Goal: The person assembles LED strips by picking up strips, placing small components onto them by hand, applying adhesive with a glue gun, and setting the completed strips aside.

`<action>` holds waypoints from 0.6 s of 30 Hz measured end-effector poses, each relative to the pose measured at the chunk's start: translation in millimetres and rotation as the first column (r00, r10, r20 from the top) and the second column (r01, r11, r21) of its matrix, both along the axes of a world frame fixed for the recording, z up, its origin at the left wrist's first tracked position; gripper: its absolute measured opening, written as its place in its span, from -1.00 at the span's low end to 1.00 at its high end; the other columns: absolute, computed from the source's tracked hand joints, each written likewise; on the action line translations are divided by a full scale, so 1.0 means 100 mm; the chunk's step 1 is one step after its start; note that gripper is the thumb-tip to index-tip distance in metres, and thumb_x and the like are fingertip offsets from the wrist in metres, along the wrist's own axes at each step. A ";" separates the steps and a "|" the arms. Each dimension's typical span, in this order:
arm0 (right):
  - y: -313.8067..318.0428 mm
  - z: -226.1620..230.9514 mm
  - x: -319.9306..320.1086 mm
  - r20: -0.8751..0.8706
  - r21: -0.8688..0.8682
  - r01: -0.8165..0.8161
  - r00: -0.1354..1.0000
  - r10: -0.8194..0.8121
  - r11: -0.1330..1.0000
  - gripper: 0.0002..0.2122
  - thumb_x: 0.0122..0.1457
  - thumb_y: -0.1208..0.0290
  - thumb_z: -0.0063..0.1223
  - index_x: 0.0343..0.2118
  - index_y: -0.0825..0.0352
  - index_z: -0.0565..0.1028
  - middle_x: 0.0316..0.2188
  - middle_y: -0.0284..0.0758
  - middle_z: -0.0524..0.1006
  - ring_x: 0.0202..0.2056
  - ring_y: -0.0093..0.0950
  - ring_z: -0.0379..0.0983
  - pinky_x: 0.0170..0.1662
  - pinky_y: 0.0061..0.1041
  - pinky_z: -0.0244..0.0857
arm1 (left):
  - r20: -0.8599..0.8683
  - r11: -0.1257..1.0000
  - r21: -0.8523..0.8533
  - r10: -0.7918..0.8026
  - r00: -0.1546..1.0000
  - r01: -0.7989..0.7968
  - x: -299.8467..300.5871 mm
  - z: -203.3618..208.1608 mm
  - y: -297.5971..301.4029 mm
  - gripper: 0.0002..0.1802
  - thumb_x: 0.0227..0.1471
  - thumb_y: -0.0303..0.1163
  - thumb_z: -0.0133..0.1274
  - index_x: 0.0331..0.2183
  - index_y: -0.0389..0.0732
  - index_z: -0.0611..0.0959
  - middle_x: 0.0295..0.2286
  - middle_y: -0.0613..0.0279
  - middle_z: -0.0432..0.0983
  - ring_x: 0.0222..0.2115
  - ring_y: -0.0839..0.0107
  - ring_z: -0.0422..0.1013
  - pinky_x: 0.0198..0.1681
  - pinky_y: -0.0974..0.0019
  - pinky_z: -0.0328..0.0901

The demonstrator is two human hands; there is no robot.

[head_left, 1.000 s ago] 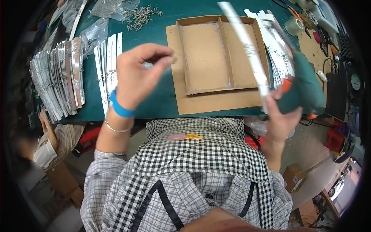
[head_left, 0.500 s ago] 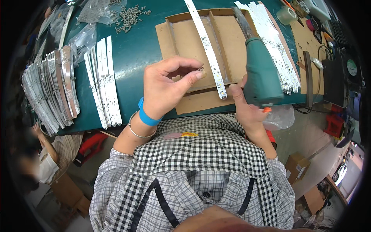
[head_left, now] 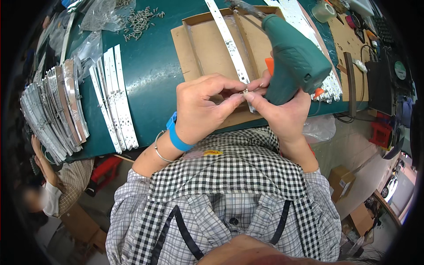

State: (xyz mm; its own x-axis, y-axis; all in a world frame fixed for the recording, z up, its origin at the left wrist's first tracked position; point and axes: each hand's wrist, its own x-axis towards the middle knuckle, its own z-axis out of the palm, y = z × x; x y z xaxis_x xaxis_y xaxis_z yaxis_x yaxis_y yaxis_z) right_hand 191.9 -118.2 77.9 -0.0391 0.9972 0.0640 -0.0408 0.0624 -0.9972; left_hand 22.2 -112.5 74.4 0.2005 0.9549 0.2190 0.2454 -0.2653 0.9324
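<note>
Checked cloth of the person's shirt fills the bottom of the frame, and just above it both hands meet at the centre. The left hand [head_left: 201, 108], with a blue wristband and a thin bangle at the wrist, pinches a tiny metal screw [head_left: 245, 92] between thumb and forefinger. The right hand [head_left: 276, 110] is wrapped round the grip of a green plastic electric screwdriver [head_left: 293, 59], while its fingertips close in on the same screw, so the two hands touch around it. The screw sits over the near end of a long white LED strip [head_left: 229, 42], which runs diagonally up across a shallow brown cardboard tray [head_left: 205, 48] lying on the dark green surface [head_left: 152, 70]. The screw is so small and so lightly pinched that it could slip and drop into the tray or off the near edge; the heavy tool, held with only part of the hand, could also tip and knock the strip askew. Left of the tray lies a row of more white strips [head_left: 115, 95], and further left a fanned stack of silvery metal channels [head_left: 53, 110]. In the upper left sits a scatter of loose screws [head_left: 141, 20], and at the top right a roll of tape [head_left: 323, 11].
</note>
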 end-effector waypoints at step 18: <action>0.12 0.03 0.05 -0.167 -0.010 -0.012 0.986 0.010 1.000 -0.34 -0.12 0.79 0.21 0.10 0.46 0.19 -0.31 -0.26 0.41 -0.28 -0.41 0.52 -0.16 -0.44 0.50 | 0.556 0.888 -0.430 0.116 0.823 0.165 -0.01 -0.02 0.12 -0.82 -0.05 -0.58 0.20 -0.31 -0.42 0.62 -0.42 0.05 0.59 -0.45 0.41 0.52 -0.37 0.43 0.45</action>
